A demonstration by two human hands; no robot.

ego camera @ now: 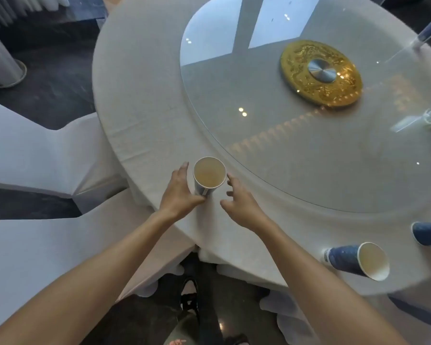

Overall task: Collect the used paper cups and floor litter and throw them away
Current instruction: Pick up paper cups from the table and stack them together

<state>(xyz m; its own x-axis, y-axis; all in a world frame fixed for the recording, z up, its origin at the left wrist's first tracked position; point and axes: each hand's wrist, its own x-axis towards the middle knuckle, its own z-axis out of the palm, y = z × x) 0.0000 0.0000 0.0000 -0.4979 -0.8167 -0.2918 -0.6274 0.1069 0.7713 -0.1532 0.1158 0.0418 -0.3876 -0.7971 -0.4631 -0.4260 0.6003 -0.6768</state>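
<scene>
Paper, blue-sided, the nearest cup [209, 176] stood upright near the table [144, 100] edge. I had my left hand [178, 192] touching its side, fingers uncurled, while my right hand [239, 202] hovered just beside it, spread and empty. Two more cups [356, 261] stood further right.

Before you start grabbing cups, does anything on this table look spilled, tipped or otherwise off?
No spill shows on the tablecloth. The cup between the left hand and right hand stands upright with liquid inside. The two blue cups at the right edge seem to lean, perhaps only through the wide lens.
</scene>
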